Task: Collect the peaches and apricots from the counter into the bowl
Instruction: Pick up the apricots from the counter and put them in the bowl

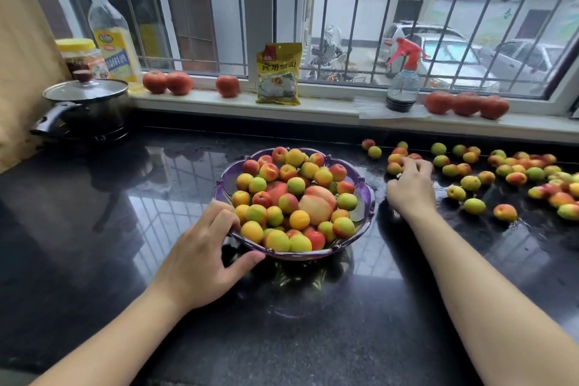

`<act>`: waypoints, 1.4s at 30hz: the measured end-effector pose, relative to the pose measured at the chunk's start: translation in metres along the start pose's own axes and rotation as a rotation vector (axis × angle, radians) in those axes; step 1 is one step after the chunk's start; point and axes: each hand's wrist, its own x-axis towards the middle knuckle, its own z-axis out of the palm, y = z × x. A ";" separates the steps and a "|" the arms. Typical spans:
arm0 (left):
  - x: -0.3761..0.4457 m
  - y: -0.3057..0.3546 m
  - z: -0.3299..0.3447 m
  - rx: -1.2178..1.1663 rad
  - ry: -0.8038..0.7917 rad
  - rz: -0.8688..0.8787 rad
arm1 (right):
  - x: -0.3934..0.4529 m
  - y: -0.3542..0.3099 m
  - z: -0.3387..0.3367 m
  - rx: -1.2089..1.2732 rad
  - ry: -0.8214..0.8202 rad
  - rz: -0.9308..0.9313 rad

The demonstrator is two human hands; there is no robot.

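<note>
While the left hand (200,260) grips the bowl (365,194) rim, right hand (410,185) fingers curl over apricots (395,163)

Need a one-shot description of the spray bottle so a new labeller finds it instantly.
Start at the white windowsill behind the black counter. Right of the yellow packet, before three tomatoes, stands the spray bottle. It alone has a red trigger head on a clear body.

Single head-worn wide-angle view, looking forward and down across the counter (94,244) toward the window (344,9); close range, both forearms entering from below.
</note>
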 end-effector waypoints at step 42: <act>-0.001 0.004 -0.006 -0.026 0.013 -0.019 | -0.085 -0.106 -0.038 0.343 -0.154 -0.443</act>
